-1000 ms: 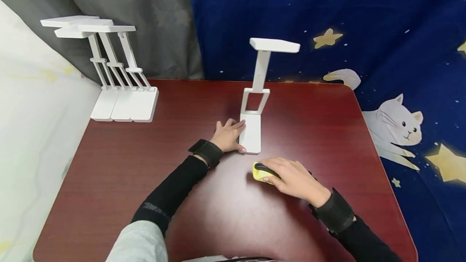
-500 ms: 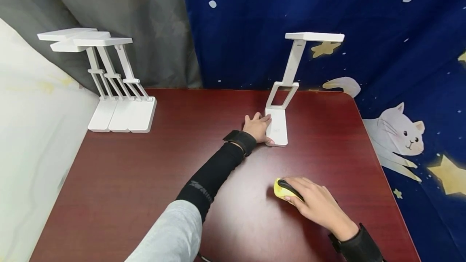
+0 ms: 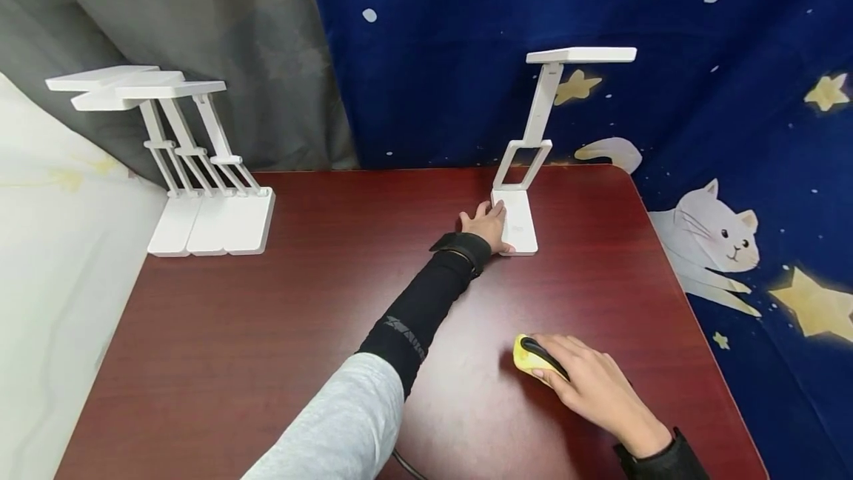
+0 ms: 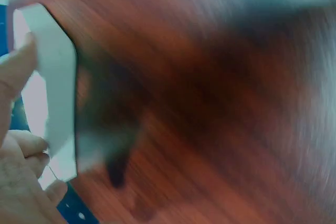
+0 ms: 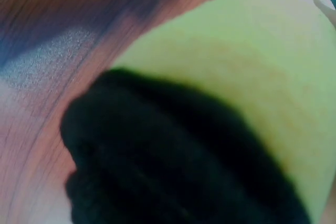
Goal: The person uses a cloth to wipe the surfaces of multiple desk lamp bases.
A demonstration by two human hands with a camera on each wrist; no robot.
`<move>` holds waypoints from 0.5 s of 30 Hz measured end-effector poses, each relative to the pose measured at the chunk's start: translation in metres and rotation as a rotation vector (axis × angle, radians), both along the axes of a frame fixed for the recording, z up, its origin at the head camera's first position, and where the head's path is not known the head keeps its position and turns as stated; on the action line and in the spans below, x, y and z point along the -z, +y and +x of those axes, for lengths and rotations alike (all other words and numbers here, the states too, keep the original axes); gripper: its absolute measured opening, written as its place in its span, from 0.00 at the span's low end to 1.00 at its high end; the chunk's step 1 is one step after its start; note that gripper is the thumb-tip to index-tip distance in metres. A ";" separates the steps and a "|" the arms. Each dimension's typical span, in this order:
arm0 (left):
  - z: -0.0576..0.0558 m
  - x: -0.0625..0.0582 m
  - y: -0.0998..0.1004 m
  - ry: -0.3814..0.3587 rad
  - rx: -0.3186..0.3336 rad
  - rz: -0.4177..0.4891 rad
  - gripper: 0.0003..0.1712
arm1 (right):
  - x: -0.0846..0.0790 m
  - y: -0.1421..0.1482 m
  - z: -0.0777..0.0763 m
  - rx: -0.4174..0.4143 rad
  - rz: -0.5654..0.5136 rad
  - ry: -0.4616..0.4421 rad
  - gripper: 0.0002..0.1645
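Observation:
A white folding desk lamp (image 3: pixel 521 228) stands upright at the right back of the table, its head level. My left hand (image 3: pixel 485 229) holds its base by the left side, with the thumb at the front corner and a finger over the top. In the left wrist view, the fingers and thumb meet the base's white side (image 4: pixel 59 93). My right hand (image 3: pixel 596 388) grips a yellow, soft-looking cleaning pad (image 3: pixel 525 355) with a black handle, in front of the lamp. The right wrist view shows the pad's yellow face (image 5: pixel 262 66) and black handle (image 5: pixel 157 150), blurred.
Several similar white lamps (image 3: pixel 216 224) stand side by side at the back left of the dark red table (image 3: pixel 266 347). Behind hang a grey curtain (image 3: pixel 266 58) and a blue one (image 3: pixel 426 58). A thin cable (image 3: pixel 408 463) shows near the front.
My left hand has moved the lamp to the right, and a little away from me. My right hand has shifted right and toward me with the cleaning pad. The head view has tilted.

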State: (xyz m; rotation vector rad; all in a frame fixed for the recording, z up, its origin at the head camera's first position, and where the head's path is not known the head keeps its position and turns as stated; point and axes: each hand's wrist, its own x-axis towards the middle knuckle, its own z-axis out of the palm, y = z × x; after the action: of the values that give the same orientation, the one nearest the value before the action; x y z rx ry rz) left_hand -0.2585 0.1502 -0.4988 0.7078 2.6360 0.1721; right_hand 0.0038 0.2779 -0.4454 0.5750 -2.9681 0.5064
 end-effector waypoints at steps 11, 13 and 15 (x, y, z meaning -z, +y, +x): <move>0.002 -0.026 -0.154 0.125 -0.066 0.234 0.45 | 0.006 -0.021 -0.013 -0.059 -0.012 -0.049 0.26; -0.008 -0.028 -0.208 0.170 -0.161 0.226 0.43 | 0.007 -0.026 -0.016 -0.077 -0.021 -0.037 0.26; -0.015 -0.027 -0.261 0.207 -0.258 0.198 0.42 | 0.009 -0.030 -0.017 -0.090 -0.028 -0.026 0.26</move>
State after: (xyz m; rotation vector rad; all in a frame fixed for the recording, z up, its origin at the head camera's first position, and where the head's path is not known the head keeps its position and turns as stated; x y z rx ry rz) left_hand -0.2735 -0.1112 -0.4715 0.4639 2.9324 0.4616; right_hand -0.0136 0.2481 -0.4542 0.7067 -2.9651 0.5663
